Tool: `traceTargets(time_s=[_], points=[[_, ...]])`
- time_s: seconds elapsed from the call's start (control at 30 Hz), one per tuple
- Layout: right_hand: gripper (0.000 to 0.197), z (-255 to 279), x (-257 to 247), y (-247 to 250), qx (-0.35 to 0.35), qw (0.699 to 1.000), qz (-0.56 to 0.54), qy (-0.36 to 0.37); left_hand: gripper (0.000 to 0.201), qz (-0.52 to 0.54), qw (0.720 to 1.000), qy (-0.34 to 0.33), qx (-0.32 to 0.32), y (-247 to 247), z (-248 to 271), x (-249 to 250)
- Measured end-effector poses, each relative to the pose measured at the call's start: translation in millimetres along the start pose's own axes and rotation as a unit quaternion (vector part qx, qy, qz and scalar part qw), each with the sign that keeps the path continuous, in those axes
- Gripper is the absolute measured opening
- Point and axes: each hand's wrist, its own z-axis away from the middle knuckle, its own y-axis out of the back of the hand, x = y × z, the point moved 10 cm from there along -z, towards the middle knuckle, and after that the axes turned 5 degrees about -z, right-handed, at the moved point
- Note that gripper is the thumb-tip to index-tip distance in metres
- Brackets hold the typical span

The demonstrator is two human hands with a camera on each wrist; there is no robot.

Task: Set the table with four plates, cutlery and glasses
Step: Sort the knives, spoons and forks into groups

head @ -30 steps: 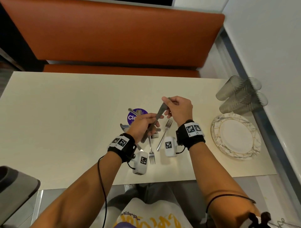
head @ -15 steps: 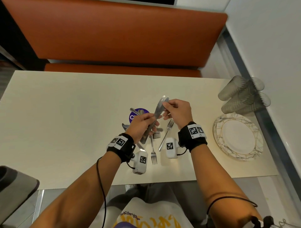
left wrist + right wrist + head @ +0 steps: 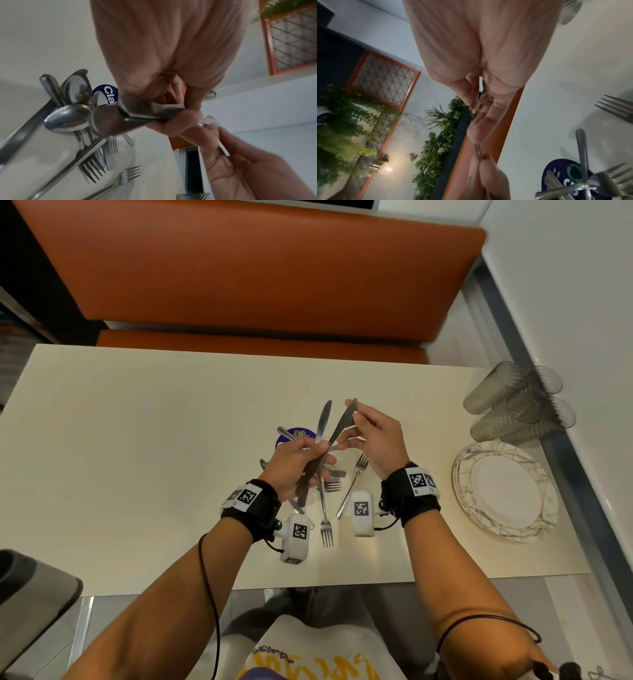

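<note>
Above the cream table (image 3: 137,457), my left hand (image 3: 317,462) grips the handles of two table knives. Their blades fan upward: the left knife (image 3: 323,419) stands free, and my right hand (image 3: 356,422) pinches the blade of the right knife (image 3: 342,424) near its tip. In the left wrist view, the knife handles (image 3: 137,112) sit in my curled left fingers, with the right hand (image 3: 240,169) beyond them. The right wrist view gives the pinched blade (image 3: 477,150) edge-on. A stack of gold-patterned plates (image 3: 507,491) and several grey glasses (image 3: 520,405) stand at the table's right end.
Loose forks (image 3: 325,518) and spoons (image 3: 287,434) lie in a pile under my hands, partly over a round purple sticker (image 3: 294,436). An orange bench (image 3: 239,268) runs along the far side. A white wall borders the right. A grey object (image 3: 30,587) sits at the near left.
Both hands have risen a little. The two knives, held together before, are now fanned apart, with my right hand drawing one blade to the right.
</note>
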Motion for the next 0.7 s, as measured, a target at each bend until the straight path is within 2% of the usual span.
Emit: traceTargets(time_s=[0.13, 0.3, 0.53, 0.7], points=[[0.030, -2, 4, -1, -0.024, 0.999, -0.049, -0.004, 0.023, 0.022, 0.999, 0.024, -0.032, -2, 1, -2], [0.018, -5, 6, 1, -0.022, 0.997, -0.070, -0.019, 0.029, -0.020, 0.999, 0.006, -0.047, -3, 0, -1], [0.013, -8, 4, 7, 0.050, 0.999, 0.021, 0.004, 0.028, -0.064, 0.997, -0.015, -0.041, -10, 2, 2], [0.020, -9, 3, 9, 0.072, 0.994, 0.085, 0.013, 0.030, -0.061, 0.997, -0.021, -0.032, -11, 3, 1]])
